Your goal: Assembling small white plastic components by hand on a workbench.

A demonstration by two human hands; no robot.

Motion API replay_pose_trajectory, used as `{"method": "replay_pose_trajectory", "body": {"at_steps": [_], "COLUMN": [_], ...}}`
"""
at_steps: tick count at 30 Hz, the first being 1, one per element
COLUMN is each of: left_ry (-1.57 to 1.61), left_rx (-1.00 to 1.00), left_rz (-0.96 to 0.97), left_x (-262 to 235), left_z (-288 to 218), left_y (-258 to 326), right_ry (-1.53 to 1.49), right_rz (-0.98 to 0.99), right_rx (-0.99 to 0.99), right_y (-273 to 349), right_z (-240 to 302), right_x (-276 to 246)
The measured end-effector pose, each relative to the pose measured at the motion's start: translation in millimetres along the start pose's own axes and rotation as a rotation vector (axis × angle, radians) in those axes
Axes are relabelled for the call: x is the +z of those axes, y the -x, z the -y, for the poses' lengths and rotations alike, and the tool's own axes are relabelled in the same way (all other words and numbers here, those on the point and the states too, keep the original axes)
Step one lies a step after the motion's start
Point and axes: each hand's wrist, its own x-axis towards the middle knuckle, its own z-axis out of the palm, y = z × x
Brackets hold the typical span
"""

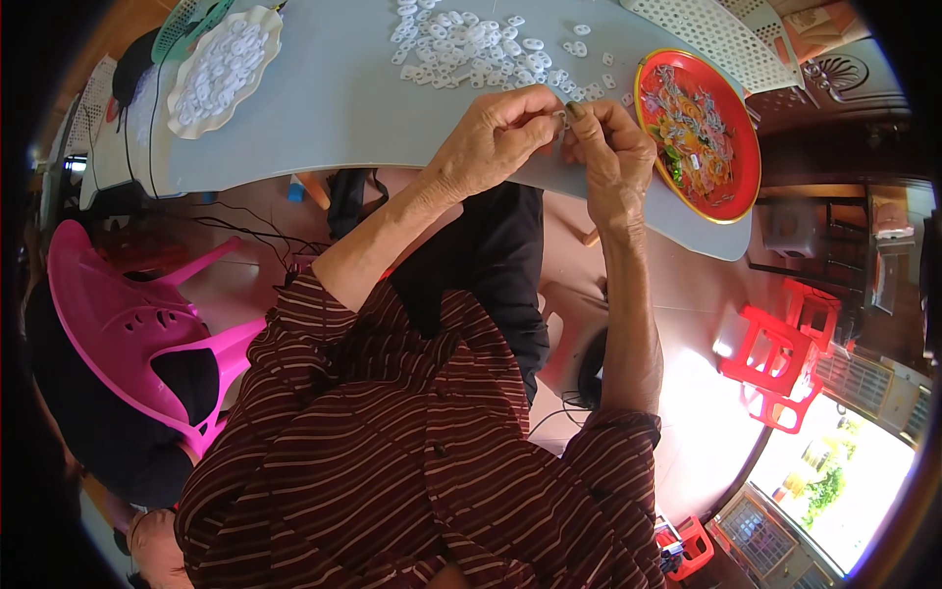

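Small pale piece, too tiny to identify for certain, was pinched between the fingertips of both hands at the near edge of the grey counter. Left hand was curled shut around it, thumb and forefinger pressed together; right hand met it from the other side, fingers likewise closed on the piece. Just beyond the hands lay a loose scatter of white plastic rings. To the right sat a red round tray holding mixed small parts. Farther left, a cream scalloped dish was heaped with white rings.
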Motion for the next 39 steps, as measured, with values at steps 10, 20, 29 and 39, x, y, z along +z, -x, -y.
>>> {"method": "replay_pose_trajectory", "body": {"at_steps": [10,20,29,39], "left_ry": [-0.038,-0.929,-0.933,-0.969], "left_rx": [-0.009,0.225,0.309,0.206], "left_rz": [0.033,0.341,0.419,0.514], "left_x": [-3,-29,-19,-19], "left_z": [-10,17,22,11], "left_y": [-6,-131,-140,-134], "right_ry": [-0.141,-0.269,-0.234,-0.189], "right_rz": [0.054,-0.012,0.020,0.010], "right_rx": [-0.019,-0.016,-0.022,-0.026], "right_y": [1,0,0,1], "right_z": [1,-4,-6,-6], "right_x": [0,-2,-3,-1]}}
